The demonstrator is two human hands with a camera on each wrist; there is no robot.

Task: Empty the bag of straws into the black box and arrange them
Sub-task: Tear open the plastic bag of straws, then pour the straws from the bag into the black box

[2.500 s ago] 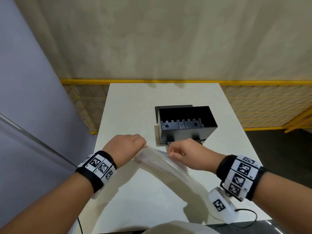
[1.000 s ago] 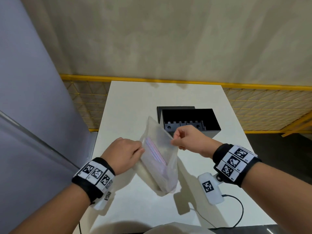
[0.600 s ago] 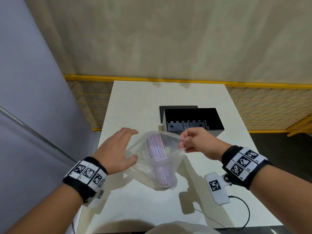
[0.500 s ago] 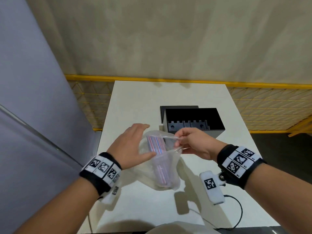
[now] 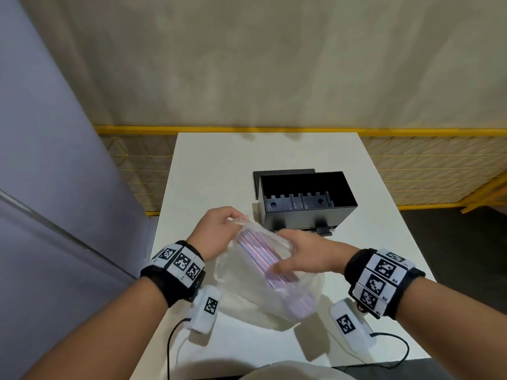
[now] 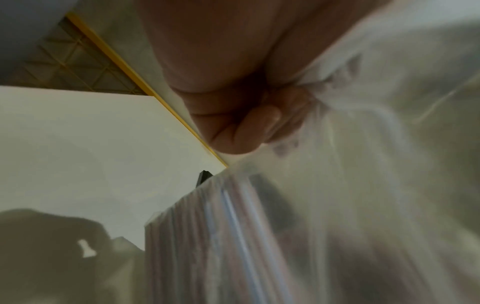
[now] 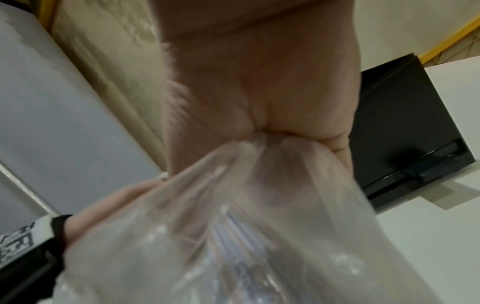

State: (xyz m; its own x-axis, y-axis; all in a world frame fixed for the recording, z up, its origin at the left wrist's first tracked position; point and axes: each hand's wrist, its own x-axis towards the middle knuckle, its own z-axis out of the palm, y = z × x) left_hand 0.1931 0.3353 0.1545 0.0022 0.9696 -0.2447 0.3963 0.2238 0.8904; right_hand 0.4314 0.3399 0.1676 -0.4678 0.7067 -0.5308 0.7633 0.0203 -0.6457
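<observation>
Clear crinkled plastic bag [image 5: 263, 286], held above white table [image 5: 219, 171], near side of open black rectangular box [image 5: 307, 200]. Bundle of pink and blue striped straws [image 5: 259, 256] inside bag, tilted, upper ends toward bag mouth. Left hand [image 5: 216, 231]: grip pinched on bag's upper rim at far left. Right hand [image 5: 307, 252]: grip curled round bag and straw bundle at mid-length. Box standing on table just beyond both hands, interior with notched divider, no straws seen inside.
</observation>
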